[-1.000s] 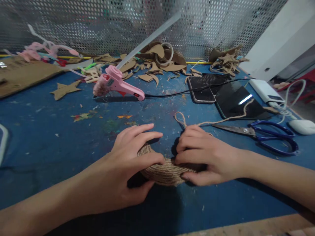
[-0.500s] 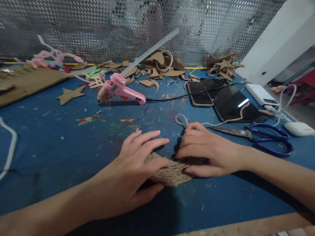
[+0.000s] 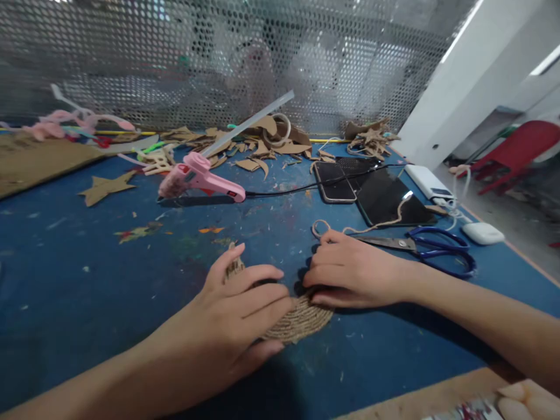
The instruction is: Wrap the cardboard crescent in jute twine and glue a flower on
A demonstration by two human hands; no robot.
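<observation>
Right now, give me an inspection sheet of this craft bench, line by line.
Surface: blue table, paint-flecked and scuffed.
Job's things: twine-wrapped piece flat on the table; loose twine trails toward the scissors.
Clutter: pink glue gun, cardboard scraps, cardboard star, two phones, power bank.
Hands: left hand and right hand both press on the piece.
Cables: black cord from the glue gun.
Surroundings: perforated metal screen, red chair.

A craft workshop — a paint-flecked blue worktable [image 3: 87,280] carries a pink glue gun [image 3: 196,178], cardboard offcuts [image 3: 258,154], a cardboard star [image 3: 105,188] and blue-handled scissors [image 3: 420,251] — with a perforated metal screen [image 3: 219,64] behind.
</observation>
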